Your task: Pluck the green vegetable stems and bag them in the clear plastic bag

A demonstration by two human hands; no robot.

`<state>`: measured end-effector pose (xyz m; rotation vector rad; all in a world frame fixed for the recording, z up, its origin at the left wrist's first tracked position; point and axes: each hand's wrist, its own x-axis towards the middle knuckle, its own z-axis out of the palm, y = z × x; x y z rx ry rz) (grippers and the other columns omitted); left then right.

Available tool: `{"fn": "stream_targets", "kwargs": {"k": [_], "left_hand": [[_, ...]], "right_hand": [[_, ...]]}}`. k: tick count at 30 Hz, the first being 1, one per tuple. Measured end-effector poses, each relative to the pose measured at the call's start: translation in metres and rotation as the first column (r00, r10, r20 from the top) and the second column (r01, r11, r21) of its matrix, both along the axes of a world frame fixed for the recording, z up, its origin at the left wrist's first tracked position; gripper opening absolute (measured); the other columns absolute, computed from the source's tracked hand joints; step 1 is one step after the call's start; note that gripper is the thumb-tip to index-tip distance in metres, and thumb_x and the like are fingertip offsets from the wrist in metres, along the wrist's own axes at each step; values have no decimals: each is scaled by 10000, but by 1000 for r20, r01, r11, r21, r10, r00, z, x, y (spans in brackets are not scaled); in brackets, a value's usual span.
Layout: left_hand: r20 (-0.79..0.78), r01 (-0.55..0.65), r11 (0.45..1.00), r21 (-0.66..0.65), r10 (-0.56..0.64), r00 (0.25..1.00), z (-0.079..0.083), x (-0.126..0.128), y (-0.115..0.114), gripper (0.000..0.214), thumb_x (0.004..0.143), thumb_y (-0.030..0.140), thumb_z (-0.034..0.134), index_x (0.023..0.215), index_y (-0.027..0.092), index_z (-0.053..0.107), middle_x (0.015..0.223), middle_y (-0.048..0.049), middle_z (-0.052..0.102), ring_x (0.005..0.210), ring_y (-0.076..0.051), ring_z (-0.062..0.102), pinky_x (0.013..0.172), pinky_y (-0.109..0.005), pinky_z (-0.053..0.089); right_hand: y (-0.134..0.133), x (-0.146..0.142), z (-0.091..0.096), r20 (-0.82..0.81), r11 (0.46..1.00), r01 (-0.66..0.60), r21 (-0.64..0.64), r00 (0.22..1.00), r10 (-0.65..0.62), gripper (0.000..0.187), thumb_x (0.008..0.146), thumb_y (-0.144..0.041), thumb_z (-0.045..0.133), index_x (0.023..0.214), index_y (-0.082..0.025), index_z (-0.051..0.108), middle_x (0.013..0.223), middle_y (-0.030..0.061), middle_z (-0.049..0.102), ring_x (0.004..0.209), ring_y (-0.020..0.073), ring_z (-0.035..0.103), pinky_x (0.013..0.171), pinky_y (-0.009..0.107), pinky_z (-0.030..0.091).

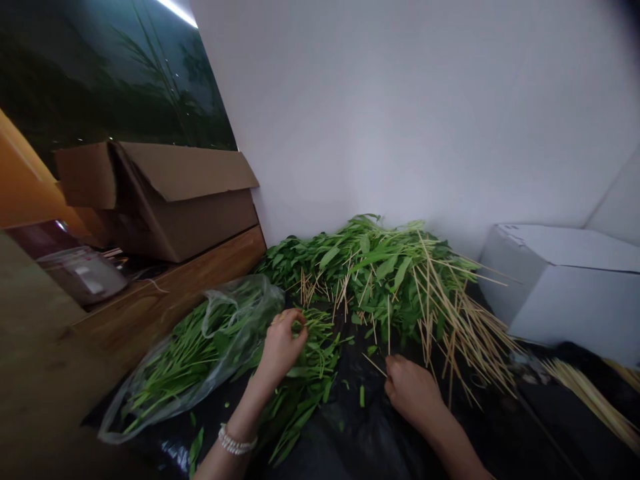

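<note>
My left hand (284, 340), with a beaded bracelet on its wrist, reaches over a loose heap of leafy green stems (315, 373). Its fingers are curled in a pinch; what is between them, if anything, is too small to make out. Lower right of the middle, my right hand (410, 390) is closed on a thin wooden skewer (389, 327) that points up from its fingers. Another short stick (373, 364) slants off the same fingertips. Behind both hands lies a large pile of leafy greens (370, 260) threaded with many skewers.
A clear plastic bag (260, 313) of greens lies at left. Beyond it, an open cardboard box (195, 220) stands on a wooden ledge (225, 263). More skewers (465, 327) fan out at right, beside a white box (575, 293). Black plastic sheeting (370, 433) covers the work surface.
</note>
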<state>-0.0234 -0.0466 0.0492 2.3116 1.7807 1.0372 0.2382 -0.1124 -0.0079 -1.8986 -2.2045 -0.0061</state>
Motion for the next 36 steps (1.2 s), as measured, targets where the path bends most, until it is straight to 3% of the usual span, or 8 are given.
{"fn": "stream_targets", "kwargs": {"k": [4, 7, 14, 18, 24, 32, 36], "left_hand": [[271, 115, 991, -67, -92, 958, 4, 5, -5, 155, 802, 239, 560, 930, 203, 641, 875, -34, 710, 841, -195, 646, 809, -306, 485], [447, 216, 967, -131, -137, 884, 0, 14, -3, 229, 783, 322, 619, 955, 186, 683, 908, -54, 729, 843, -206, 660, 794, -298, 494], [805, 495, 814, -304, -58, 590, -22, 44, 10, 381, 736, 451, 680, 955, 140, 698, 869, -84, 753, 826, -204, 677, 802, -304, 497], [873, 586, 742, -326, -1, 488, -32, 55, 10, 454, 691, 493, 729, 957, 126, 706, 873, -98, 750, 823, -205, 680, 803, -304, 493], [926, 623, 726, -291, 49, 375, -51, 59, 11, 443, 665, 475, 767, 940, 132, 707, 862, -93, 747, 804, -186, 672, 812, -298, 487], [939, 625, 725, -288, 87, 331, -56, 54, 10, 365, 693, 405, 768, 933, 135, 718, 829, -68, 747, 757, -154, 655, 738, -248, 471], [930, 625, 723, -295, 69, 360, -54, 53, 7, 367, 713, 427, 747, 939, 139, 719, 825, -63, 743, 763, -157, 650, 728, -245, 462]], "right_hand": [[1, -2, 3, -64, 996, -19, 88, 998, 25, 151, 820, -84, 475, 860, -205, 556, 740, 1, 665, 643, 150, 653, 528, 235, 335], [2, -7, 2, -112, 984, -33, 177, 992, 53, 149, 871, -109, 435, 872, -221, 533, 775, -15, 655, 670, 129, 646, 549, 225, 356], [2, -18, -5, -145, 913, -44, 407, 983, 112, 270, 979, -200, 337, 1086, -205, 585, 885, 37, 640, 762, 142, 632, 656, 233, 418], [1, -24, -8, -91, 829, -83, 553, 983, 160, 305, 977, -184, 353, 1149, -173, 604, 821, 41, 627, 703, 136, 614, 631, 230, 417], [-1, -24, -12, -73, 838, -72, 541, 989, 132, 331, 968, -170, 351, 1163, -167, 619, 829, 55, 634, 727, 142, 612, 634, 229, 428], [1, -24, -18, -68, 854, -85, 513, 988, 139, 348, 970, -173, 338, 1176, -166, 618, 820, 54, 629, 731, 146, 605, 651, 228, 425], [1, -24, -18, -66, 861, -102, 498, 986, 155, 351, 972, -171, 336, 1195, -166, 607, 828, 52, 631, 736, 142, 603, 658, 228, 423]]}}
